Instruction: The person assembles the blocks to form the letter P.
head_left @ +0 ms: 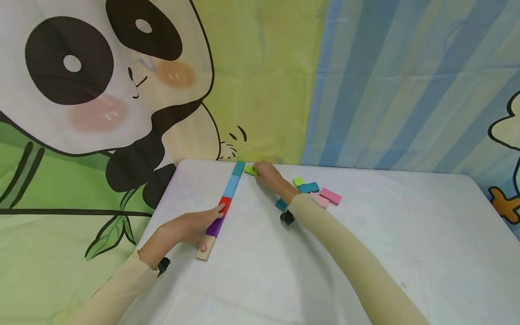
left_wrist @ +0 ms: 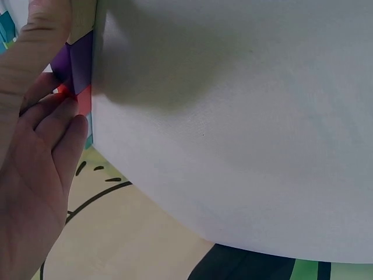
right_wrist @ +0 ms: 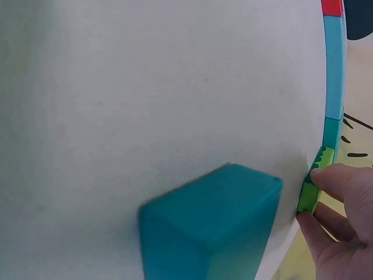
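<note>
A straight row of blocks runs along the table's left side: teal [head_left: 238, 169], light blue [head_left: 231, 186], red [head_left: 225, 205], purple [head_left: 215, 227] and plain wood [head_left: 206, 248]. My left hand [head_left: 194, 227] rests against the row, its extended fingers touching the red block and its thumb at the wooden one. At the far edge, my right hand [head_left: 269, 175] pinches a green block [right_wrist: 315, 181] between thumb and fingers. In the right wrist view, that block's upper end meets or nearly meets the teal block [right_wrist: 331, 133]; the contact is hard to tell.
Right of the row lie loose blocks: a small green one [head_left: 298, 181], a blue one [head_left: 309, 188], another blue one [head_left: 281, 204] beside the right forearm, and two pink ones, darker [head_left: 331, 196] and paler [head_left: 320, 200]. A printed cloth [head_left: 260, 90] hangs behind the white table [head_left: 406, 239].
</note>
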`<state>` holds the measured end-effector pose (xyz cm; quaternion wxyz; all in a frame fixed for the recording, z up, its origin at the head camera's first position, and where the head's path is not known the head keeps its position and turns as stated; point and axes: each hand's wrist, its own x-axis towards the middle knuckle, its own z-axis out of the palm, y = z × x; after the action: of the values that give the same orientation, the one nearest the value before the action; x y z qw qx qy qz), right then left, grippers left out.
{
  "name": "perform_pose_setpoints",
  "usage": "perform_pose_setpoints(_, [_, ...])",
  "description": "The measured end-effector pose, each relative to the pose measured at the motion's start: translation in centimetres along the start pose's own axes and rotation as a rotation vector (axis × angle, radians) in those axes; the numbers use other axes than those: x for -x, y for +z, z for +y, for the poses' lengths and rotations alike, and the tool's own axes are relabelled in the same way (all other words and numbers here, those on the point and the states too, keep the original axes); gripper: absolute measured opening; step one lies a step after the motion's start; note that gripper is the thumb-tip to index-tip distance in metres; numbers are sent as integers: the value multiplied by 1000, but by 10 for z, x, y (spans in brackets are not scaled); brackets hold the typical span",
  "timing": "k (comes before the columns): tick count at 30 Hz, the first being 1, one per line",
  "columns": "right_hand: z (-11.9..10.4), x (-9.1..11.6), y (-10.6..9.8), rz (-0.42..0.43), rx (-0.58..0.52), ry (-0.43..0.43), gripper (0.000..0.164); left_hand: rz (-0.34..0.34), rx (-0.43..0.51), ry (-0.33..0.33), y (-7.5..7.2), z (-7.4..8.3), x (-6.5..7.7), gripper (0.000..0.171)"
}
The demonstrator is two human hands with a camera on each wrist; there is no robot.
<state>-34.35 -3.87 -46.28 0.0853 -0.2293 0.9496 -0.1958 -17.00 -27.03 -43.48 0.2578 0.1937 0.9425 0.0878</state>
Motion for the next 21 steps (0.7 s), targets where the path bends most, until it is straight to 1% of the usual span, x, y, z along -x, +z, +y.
perform_pose_setpoints(3, [-2, -1, 1, -2, 3, -5, 37, 2, -5, 4, 0, 0, 1, 112])
perform_pose_setpoints(6, [-3, -1, 2, 5, -1, -9, 37, 8, -15, 25, 0, 1, 3, 111])
perform_pose_setpoints(9, [0, 2, 2, 13, -6, -12, 38, 10, -15, 42, 0, 3, 2, 110])
perform_pose_setpoints(11, [1, 6, -1, 4, -16, -4, 41, 8, -9, 36, 1, 4, 1, 111])
perform_pose_setpoints(13, [5, 12, -8, -5, -33, 5, 43, 1, 1, 27, 1, 5, 0, 112])
perform_pose_setpoints(15, [11, 21, -21, -20, -38, -5, 46, -6, 3, 12, 1, 5, -1, 112])
perform_pose_setpoints(18, [27, 38, -42, -24, -18, -70, 46, -7, -1, 8, 0, 4, 0, 113])
perform_pose_setpoints(21, [48, 61, -59, -44, 17, -136, 44, 0, -13, 5, 0, 2, 1, 112])
